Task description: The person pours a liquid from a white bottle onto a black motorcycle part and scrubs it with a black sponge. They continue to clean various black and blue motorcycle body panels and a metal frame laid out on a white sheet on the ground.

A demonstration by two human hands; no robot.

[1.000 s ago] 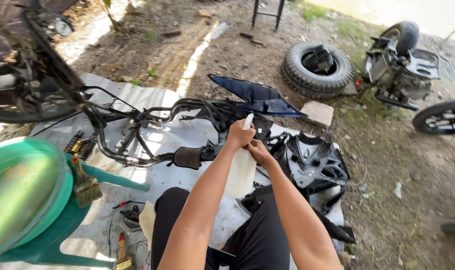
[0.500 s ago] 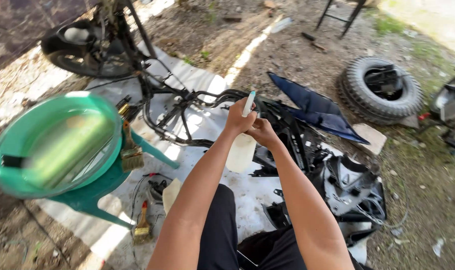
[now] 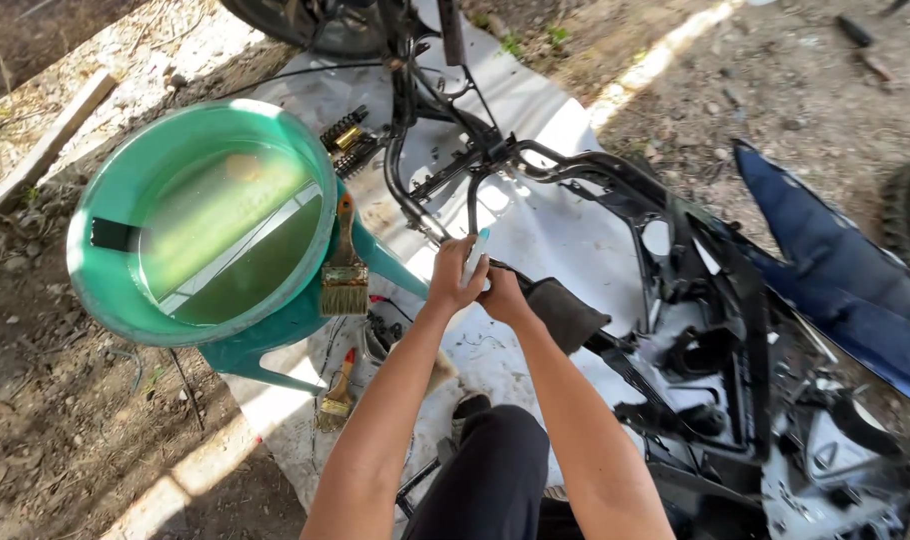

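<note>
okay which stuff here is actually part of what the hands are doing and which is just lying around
In use:
left hand
right hand
pale squeeze bottle, held by both
black frame

Lying about:
green basin
paintbrush on its rim
second brush
blue panel
white sheet

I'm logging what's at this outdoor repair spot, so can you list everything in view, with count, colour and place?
Basin: one, green, holding liquid, left, on a green stool.
Paintbrush: one, wooden handle, resting on the basin's right rim.
Second paintbrush: one, red-tipped handle, on the sheet below the basin.
Sheet: one, white, spread on the dirt.
Motorbike frame: one, black, stripped, centre.
Wheel: one, black, top edge.
Body panel: one, dark blue, right.
Plastic fairings: several, black and white, lower right.
Plank: one, pale, upper left.
Small bottle: one, whitish, between the hands.
Left hand: gripping the bottle.
Right hand: beside it, touching the bottle.
</note>
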